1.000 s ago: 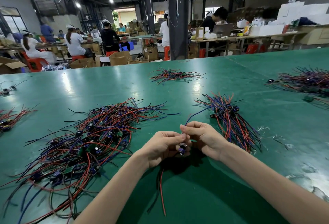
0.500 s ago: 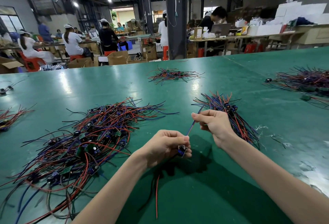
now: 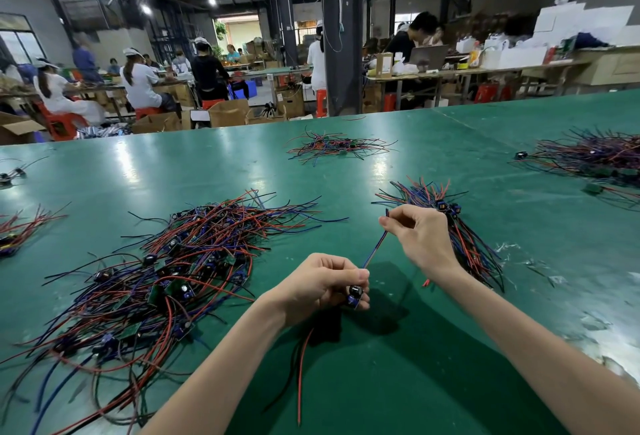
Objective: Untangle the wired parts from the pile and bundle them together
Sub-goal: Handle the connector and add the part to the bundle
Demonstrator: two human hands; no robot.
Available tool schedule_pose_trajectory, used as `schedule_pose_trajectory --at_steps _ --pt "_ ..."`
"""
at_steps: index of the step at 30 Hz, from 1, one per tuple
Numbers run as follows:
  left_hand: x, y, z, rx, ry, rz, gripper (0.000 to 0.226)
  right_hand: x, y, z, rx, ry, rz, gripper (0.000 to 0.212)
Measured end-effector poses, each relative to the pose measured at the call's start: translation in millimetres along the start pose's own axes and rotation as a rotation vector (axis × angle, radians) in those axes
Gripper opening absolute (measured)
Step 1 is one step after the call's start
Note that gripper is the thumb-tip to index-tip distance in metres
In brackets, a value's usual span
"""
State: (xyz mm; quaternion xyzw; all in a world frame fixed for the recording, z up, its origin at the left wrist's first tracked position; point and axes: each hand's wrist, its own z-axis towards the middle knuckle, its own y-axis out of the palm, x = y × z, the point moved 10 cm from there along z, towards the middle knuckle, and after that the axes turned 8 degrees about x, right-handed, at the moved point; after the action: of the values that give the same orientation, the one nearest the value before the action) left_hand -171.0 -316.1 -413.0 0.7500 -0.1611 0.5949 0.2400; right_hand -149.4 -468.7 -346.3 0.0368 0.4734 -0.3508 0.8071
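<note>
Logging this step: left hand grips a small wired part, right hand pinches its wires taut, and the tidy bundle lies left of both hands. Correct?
Not quite: the head view shows the tidy bundle on the right, behind the right hand; the tangled pile lies to the left. The left hand does grip the small wired part, and the right hand pinches its wires taut.

Left hand (image 3: pixel 322 286) low, fingers curled round a wired part (image 3: pixel 355 292) — right hand (image 3: pixel 420 237) higher, pinching its wire (image 3: pixel 374 250).
</note>
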Motion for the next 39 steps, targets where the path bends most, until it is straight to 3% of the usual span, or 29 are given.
schedule_pose_trajectory --at_steps 3,9,15,22,32,39 --pt "2 1 0 0.007 0.025 -0.005 0.016 9 4 -1 -0.047 0.089 0.053 0.016" --pt "29 0 -9 0.045 0.295 0.137 0.014 40 21 -16 -0.143 0.518 0.291 0.016" --pt "23 8 -8 -0.056 0.248 0.122 0.015 43 27 -27 -0.166 0.694 0.425 0.018" --pt "14 2 -2 -0.003 0.181 0.203 0.015 32 25 -26 -0.137 0.742 0.593 0.020" --pt "12 -2 -2 0.025 0.153 0.226 0.015 26 29 -35 -0.166 0.831 0.637 0.025" --pt "16 -5 -3 0.096 0.182 0.117 0.018 32 21 -27 -0.096 0.868 0.702 0.026"
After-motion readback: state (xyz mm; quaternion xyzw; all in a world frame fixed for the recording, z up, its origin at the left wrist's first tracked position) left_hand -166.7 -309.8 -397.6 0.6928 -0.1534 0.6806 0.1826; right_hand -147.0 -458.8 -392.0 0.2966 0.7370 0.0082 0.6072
